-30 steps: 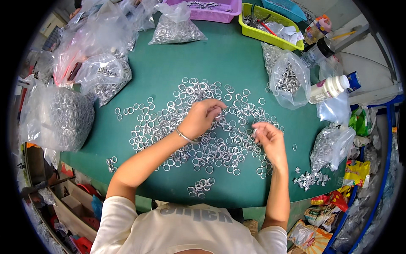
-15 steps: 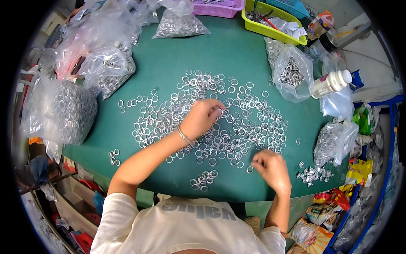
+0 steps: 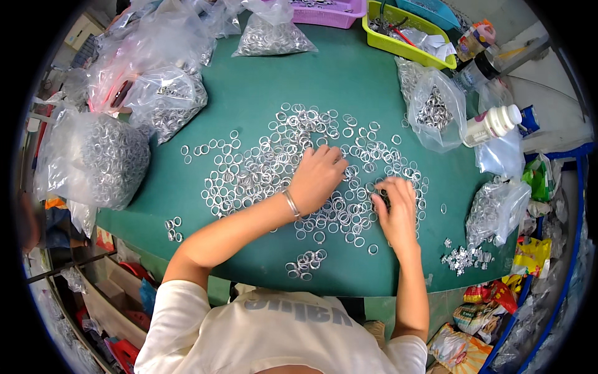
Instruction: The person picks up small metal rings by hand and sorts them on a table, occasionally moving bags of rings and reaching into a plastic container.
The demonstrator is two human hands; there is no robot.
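Note:
Many silver metal rings (image 3: 252,168) lie spread in a loose heap across the middle of the green table. Over the heap's centre, my left hand (image 3: 319,176) rests palm down, fingers apart and bent onto the rings, a bangle at its wrist. My right hand (image 3: 397,209) reaches in from the right, its thumb held away from the fingers, which touch down among rings at that side. I see nothing gripped in either hand, though the palms are hidden. Near the front edge sits a small cluster of rings (image 3: 306,264), with another small group (image 3: 174,229) at the left.
Clear bags of rings (image 3: 115,162) crowd the left side; another bag (image 3: 273,36) stands at the back. A yellow-green basket (image 3: 408,47) holds tools. On the right are an open bag (image 3: 439,112), a white bottle (image 3: 493,124), a filled bag (image 3: 495,212) and small metal pieces (image 3: 466,258).
My right hand has moved up and away from the front edge into the rings, its fingers opening out. My left hand has shifted slightly and spread its fingers, no longer pinching.

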